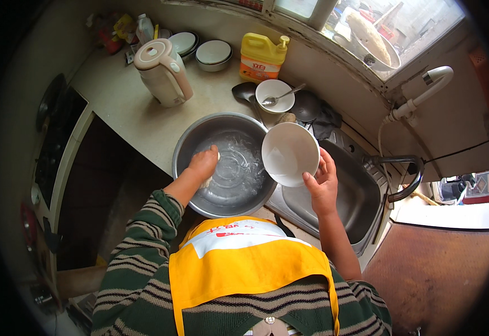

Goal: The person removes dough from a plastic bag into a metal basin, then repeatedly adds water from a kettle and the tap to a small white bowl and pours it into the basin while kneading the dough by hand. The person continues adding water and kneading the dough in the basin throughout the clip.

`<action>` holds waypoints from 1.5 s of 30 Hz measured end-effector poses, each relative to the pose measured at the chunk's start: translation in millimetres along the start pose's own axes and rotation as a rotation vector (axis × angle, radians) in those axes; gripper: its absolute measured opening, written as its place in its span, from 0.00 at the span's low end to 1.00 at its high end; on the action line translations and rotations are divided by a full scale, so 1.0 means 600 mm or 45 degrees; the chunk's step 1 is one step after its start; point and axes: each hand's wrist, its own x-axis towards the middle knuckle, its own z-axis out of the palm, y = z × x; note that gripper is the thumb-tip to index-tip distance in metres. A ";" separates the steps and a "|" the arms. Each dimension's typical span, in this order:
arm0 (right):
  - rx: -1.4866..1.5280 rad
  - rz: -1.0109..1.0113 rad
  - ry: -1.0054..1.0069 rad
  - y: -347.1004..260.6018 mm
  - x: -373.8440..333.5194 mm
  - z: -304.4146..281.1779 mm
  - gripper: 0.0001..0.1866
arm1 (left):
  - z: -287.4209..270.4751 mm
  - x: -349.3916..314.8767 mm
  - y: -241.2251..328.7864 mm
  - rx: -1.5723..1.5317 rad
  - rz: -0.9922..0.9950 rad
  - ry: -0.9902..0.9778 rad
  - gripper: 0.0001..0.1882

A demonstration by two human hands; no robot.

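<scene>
A large grey metal basin (185, 159) stands on the counter in front of me, with some water at its bottom. My left hand (203, 163) is closed over the basin's left side; pale bits of something show at its edges, but I cannot make out what it is. On the other side, my right hand (324, 182) grips a white bowl (289, 152) by its right rim, thumb in front. The bowl is tilted, its inside facing me, above the basin's right rim and beside the sink.
A steel sink (356, 193) with a curved faucet (410, 168) lies to the right. Behind the basin are a black ladle (245, 91), a white bowl (268, 89) holding a spoon, and a yellow detergent jug (262, 57). An electric kettle (163, 73) and stacked bowls (213, 53) stand farther left.
</scene>
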 end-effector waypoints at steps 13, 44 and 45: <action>-0.070 -0.107 -0.051 -0.021 0.001 0.009 0.38 | 0.008 0.014 -0.038 -1.193 0.021 -0.475 0.20; 0.061 0.029 0.087 -0.015 -0.042 -0.035 0.36 | 0.032 -0.031 0.021 -0.338 -0.153 0.032 0.44; 0.065 0.028 0.092 -0.014 -0.043 -0.036 0.36 | 0.035 -0.029 0.016 -0.379 -0.152 0.031 0.42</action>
